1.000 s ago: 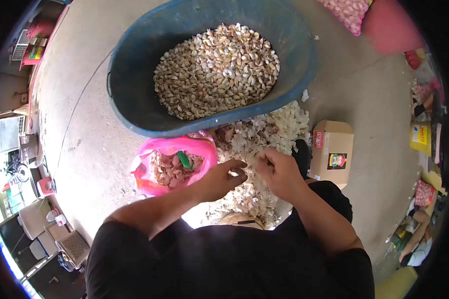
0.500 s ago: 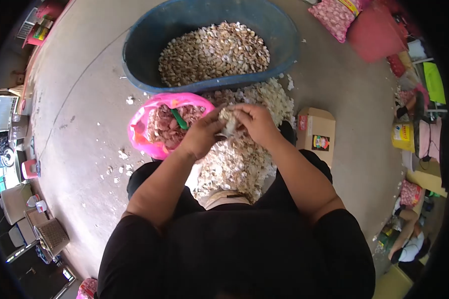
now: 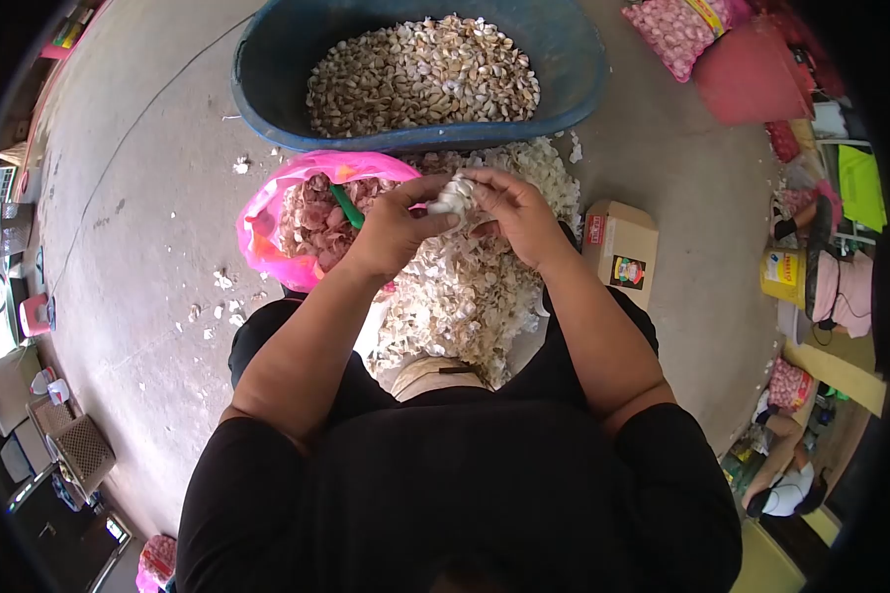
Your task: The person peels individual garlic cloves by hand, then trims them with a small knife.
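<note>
Between my two hands is a whitish garlic bulb (image 3: pixel 453 201), held over a heap of pale loose skins (image 3: pixel 455 301) that lies between my legs. My left hand (image 3: pixel 402 222) grips the bulb from the left with thumb and fingers. My right hand (image 3: pixel 512 212) has its fingers closed on the bulb's right side. Just left of my left hand sits an open pink bag (image 3: pixel 257 232) of reddish-brown skins, with a green-handled tool (image 3: pixel 347 206) on top. Beyond the heap stands a large blue tub (image 3: pixel 420 138) holding many garlic cloves (image 3: pixel 425 79).
A cardboard box (image 3: pixel 635 239) stands right of the heap. At the upper right are a filled pink bag (image 3: pixel 667 35) and a red container (image 3: pixel 752 74). A yellow bucket (image 3: pixel 783 275) stands far right. Another person (image 3: pixel 789 492) is at the lower right edge.
The garlic bulb now shows whiter and more clearly between my fingers. Both hands have shifted slightly up in view. The camera view has tilted a little, moving the tub upward.
</note>
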`<control>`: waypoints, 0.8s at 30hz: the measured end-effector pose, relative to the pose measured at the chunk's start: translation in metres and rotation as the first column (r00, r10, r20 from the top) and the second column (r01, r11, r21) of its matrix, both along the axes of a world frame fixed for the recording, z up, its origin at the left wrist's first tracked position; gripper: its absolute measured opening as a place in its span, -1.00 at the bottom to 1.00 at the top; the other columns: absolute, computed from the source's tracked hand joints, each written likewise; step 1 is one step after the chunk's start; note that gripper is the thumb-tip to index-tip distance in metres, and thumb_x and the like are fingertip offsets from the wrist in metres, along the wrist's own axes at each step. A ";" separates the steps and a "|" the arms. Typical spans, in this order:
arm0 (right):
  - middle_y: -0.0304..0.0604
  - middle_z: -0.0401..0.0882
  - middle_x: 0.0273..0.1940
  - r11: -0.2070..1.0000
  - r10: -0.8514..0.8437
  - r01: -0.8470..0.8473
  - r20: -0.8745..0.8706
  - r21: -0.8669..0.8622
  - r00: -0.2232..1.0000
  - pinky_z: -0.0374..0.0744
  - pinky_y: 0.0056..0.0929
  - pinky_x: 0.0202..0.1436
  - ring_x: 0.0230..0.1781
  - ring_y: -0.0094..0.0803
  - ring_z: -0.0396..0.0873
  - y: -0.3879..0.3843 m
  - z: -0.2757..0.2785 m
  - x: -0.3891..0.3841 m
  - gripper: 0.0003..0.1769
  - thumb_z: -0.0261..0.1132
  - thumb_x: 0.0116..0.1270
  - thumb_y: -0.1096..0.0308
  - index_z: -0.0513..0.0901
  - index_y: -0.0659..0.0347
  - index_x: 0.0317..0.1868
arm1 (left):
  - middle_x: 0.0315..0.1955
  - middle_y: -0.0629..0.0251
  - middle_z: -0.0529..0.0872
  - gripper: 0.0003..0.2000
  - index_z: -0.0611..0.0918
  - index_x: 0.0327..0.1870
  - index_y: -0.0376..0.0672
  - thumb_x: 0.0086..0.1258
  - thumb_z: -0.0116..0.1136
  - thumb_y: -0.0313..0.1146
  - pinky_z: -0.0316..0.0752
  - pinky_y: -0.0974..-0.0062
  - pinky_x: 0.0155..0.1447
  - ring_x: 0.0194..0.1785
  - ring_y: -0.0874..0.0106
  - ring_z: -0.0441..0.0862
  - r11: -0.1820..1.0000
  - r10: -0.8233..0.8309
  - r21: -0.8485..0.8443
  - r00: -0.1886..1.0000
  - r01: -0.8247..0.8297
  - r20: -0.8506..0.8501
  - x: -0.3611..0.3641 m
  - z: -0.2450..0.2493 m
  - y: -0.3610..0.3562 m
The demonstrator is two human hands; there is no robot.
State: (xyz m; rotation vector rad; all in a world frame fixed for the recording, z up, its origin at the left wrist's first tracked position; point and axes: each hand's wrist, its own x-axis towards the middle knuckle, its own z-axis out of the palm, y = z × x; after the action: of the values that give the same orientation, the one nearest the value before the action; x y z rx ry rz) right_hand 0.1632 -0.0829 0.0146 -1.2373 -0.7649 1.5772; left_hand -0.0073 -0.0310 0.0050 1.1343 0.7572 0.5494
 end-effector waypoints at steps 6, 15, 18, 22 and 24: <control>-0.18 0.48 -0.25 0.979 -0.091 0.066 0.126 0.192 0.988 0.54 -0.56 -0.45 -0.38 -0.52 0.50 0.004 -0.005 -0.006 -0.65 0.17 0.22 0.29 0.32 0.24 -0.05 | -0.25 0.24 0.57 -0.66 0.44 -0.03 -0.35 0.19 0.13 -0.42 0.41 0.59 -0.10 -0.22 0.52 0.51 0.995 0.076 0.074 0.992 -0.069 -0.099 0.012 -0.006 0.007; -0.09 0.52 -0.42 0.951 -0.154 -0.044 0.592 0.307 0.791 0.47 -0.45 -0.39 -0.46 -0.41 0.51 0.006 -0.005 -0.008 -0.74 0.24 0.15 0.30 0.42 0.27 -0.25 | -0.30 0.28 0.56 -0.68 0.43 -0.06 -0.30 0.33 -0.04 -0.23 0.46 0.62 -0.23 -0.28 0.55 0.51 0.964 0.060 -0.257 0.997 -0.068 -0.039 0.024 -0.001 0.013; -0.11 0.54 -0.45 0.948 -0.159 -0.038 0.576 0.315 0.802 0.47 -0.42 -0.39 -0.46 -0.37 0.53 0.004 -0.003 -0.006 -0.73 0.28 0.11 0.31 0.43 0.26 -0.25 | -0.32 0.27 0.54 -0.71 0.42 -0.09 -0.26 0.35 -0.10 -0.20 0.49 0.57 -0.30 -0.30 0.51 0.52 0.970 0.074 -0.224 0.992 -0.095 -0.101 0.028 -0.014 0.010; -0.09 0.54 -0.49 0.989 -0.110 0.041 0.518 0.143 0.849 0.47 -0.39 -0.41 -0.49 -0.27 0.54 0.003 -0.002 -0.005 -0.71 0.25 0.14 0.27 0.41 0.24 -0.22 | -0.37 0.28 0.53 -0.67 0.41 -0.11 -0.24 0.38 -0.20 -0.12 0.46 0.59 -0.40 -0.35 0.51 0.52 0.861 0.159 -0.481 0.986 -0.167 -0.057 0.034 0.013 -0.001; -0.07 0.53 -0.50 0.965 -0.186 0.016 0.643 0.262 0.743 0.46 -0.41 -0.44 -0.51 -0.23 0.54 -0.001 -0.005 -0.014 -0.75 0.20 0.18 0.25 0.41 0.23 -0.24 | -0.56 0.30 0.49 -0.61 0.40 -0.11 -0.26 0.37 -0.21 -0.05 0.34 0.65 -0.60 -0.60 0.58 0.44 0.889 0.196 -0.399 0.974 -0.227 -0.117 0.037 0.011 -0.010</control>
State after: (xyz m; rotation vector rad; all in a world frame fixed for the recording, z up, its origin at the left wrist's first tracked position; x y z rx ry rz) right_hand 0.1487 -0.0841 0.0091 -1.6424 -1.2727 0.8851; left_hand 0.0298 -0.0411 0.0158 0.6868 1.0160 0.5012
